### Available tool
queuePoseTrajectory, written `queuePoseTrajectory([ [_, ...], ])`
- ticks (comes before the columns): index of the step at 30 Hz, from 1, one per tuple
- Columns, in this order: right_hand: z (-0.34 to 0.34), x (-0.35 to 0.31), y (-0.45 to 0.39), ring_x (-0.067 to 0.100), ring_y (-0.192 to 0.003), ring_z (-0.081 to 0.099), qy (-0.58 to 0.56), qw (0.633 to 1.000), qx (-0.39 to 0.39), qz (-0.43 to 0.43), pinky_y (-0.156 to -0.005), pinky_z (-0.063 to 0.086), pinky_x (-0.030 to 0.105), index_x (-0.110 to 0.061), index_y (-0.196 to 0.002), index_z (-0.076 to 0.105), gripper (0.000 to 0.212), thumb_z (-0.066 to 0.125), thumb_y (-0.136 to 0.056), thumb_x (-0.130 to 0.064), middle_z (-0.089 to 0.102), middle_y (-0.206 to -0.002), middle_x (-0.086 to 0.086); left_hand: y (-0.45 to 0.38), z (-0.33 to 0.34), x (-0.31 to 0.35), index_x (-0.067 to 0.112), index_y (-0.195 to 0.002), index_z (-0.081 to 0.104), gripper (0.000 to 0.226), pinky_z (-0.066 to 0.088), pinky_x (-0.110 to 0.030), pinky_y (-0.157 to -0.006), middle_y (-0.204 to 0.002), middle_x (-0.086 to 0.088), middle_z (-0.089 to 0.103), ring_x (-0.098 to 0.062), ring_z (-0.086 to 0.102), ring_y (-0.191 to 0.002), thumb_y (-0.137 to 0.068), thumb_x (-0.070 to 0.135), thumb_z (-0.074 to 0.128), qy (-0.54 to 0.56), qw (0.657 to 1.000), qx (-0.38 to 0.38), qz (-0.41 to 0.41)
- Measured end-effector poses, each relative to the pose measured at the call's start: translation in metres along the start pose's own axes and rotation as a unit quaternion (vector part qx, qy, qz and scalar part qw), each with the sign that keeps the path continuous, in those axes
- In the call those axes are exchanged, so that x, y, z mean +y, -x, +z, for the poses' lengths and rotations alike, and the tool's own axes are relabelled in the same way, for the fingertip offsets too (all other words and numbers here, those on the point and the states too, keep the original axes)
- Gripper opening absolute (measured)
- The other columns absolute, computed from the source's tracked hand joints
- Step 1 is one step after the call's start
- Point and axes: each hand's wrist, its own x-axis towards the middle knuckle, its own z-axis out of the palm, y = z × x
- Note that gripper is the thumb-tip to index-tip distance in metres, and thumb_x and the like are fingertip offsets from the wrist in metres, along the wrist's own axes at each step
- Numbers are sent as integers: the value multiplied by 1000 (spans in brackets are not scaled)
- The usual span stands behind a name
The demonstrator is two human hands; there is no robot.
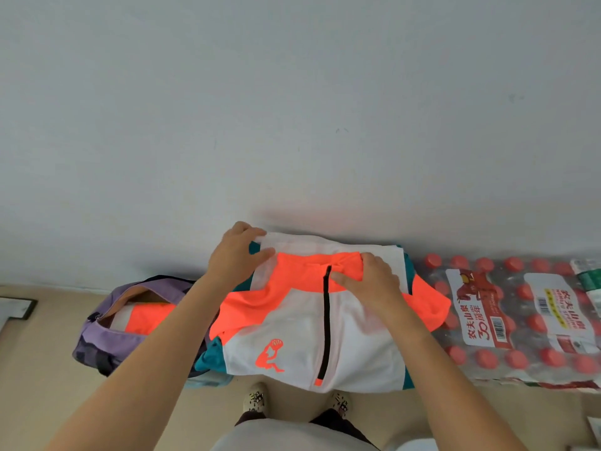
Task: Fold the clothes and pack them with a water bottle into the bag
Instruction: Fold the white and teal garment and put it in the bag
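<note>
A white, neon-orange and teal zip shirt [302, 336] lies spread on a raised surface against the wall in front of me. My left hand [237, 255] grips the far left white corner of the cloth, thumb on top. My right hand [370, 281] pinches the orange collar beside the black zipper. A purple bag [107, 333] stands open on the floor at the left, with orange and white folded clothing [146, 317] inside. Shrink-wrapped packs of red-capped water bottles [507, 317] lie at the right.
The white wall [292, 109] rises right behind the shirt. My feet in patterned shoes [255, 398] stand on the beige floor below the shirt's edge. A dark-framed object [18, 309] lies at the far left.
</note>
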Motion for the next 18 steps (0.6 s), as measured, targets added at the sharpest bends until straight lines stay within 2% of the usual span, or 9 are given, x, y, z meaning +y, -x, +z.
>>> queuePoseTrajectory([
  [3, 2, 1, -6, 29, -110, 54, -10, 1000, 1, 29, -88, 42, 42, -15, -102, 51, 59, 70, -76, -65, 58, -110, 4, -13, -1, -1, 14, -98, 71, 27, 46, -34, -80, -111, 0, 50, -18, 44, -110, -85, 38, 72, -94, 994, -40, 27],
  [5, 1, 2, -9, 29, -106, 55, -6, 999, -11, 31, -89, 43, 43, -18, -90, 50, 52, 70, -76, -63, 57, -104, 4, -18, -7, 4, 10, -90, 70, 23, 44, -35, -81, -104, -2, 56, -21, 46, -104, -84, 33, 74, -90, 993, -18, 74],
  [7, 0, 2, -10, 28, -101, 56, -10, 999, -17, 31, -89, 44, 44, -18, -85, 49, 47, 72, -77, -58, 56, -99, 3, -21, -17, 11, 11, -81, 67, 18, 41, -28, -80, -90, 0, 61, -20, 51, -91, -84, 26, 76, -3, 991, 2, 131],
  [9, 0, 4, -10, 28, -96, 56, -45, 999, -11, 28, -87, 45, 46, -17, -82, 49, 42, 74, -77, -50, 55, -92, 2, -23, -27, 14, 15, -75, 61, 18, 38, -22, -68, -75, 3, 58, -16, 49, -72, -85, 21, 75, 149, 979, -53, 127],
  [11, -1, 7, -9, 29, -91, 58, -95, 995, -4, 27, -86, 45, 47, -14, -83, 50, 39, 76, -78, -43, 57, -86, 1, -26, -33, 9, 18, -76, 55, 23, 37, -25, -64, -69, 2, 50, -14, 42, -63, -86, 23, 75, 191, 968, -127, 98],
  [13, -3, 10, -9, 28, -86, 58, -119, 993, -2, 26, -86, 44, 47, -15, -83, 48, 37, 76, -79, -40, 57, -80, -3, -33, -38, -7, 23, -82, 56, 28, 37, -28, -71, -73, 6, 56, -15, 50, -69, -79, 40, 79, 34, 983, -174, 39],
  [15, -6, 11, -10, 26, -86, 59, -112, 993, -9, 22, -88, 45, 47, -18, -87, 48, 35, 75, -80, -40, 58, -80, -7, -37, -42, -21, 25, -90, 61, 39, 32, -30, -81, -86, 11, 61, -14, 56, -86, -73, 56, 76, -164, 967, -195, -4],
  [17, -7, 10, -11, 25, -92, 60, -102, 994, -23, 17, -93, 44, 48, -21, -94, 51, 34, 75, -80, -40, 61, -86, -8, -45, -44, -25, 26, -88, 63, 38, 30, -32, -86, -88, 14, 61, -13, 57, -92, -74, 60, 73, -228, 958, -172, 12],
  [18, -8, 10, -12, 25, -95, 60, -96, 995, -31, 18, -94, 44, 49, -21, -98, 52, 34, 75, -80, -40, 63, -91, -7, -48, -44, -23, 27, -83, 63, 32, 32, -33, -87, -82, 15, 60, -13, 58, -89, -74, 55, 75, -195, 971, -136, 33],
])
